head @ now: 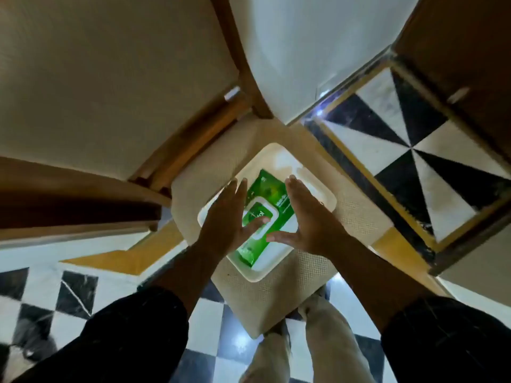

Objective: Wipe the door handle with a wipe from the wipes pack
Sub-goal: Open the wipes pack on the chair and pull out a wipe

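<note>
A green wipes pack (272,199) with a white-rimmed lid lies flat in a white tray (312,189) on a cream stool. My left hand (225,217) hovers over the pack's left side, fingers spread, thumb resting on the lid. Over the pack's right side is my right hand (305,217), flat and open, its thumb pointing left across the lower part of the pack. Neither hand grips anything. No door handle shows clearly in this view.
The cream textured stool (279,302) stands on a black-and-white checkered floor (409,150). A wooden door frame (193,139) rises at upper left; a brown door (464,51) stands at upper right. My legs (301,346) are below the stool.
</note>
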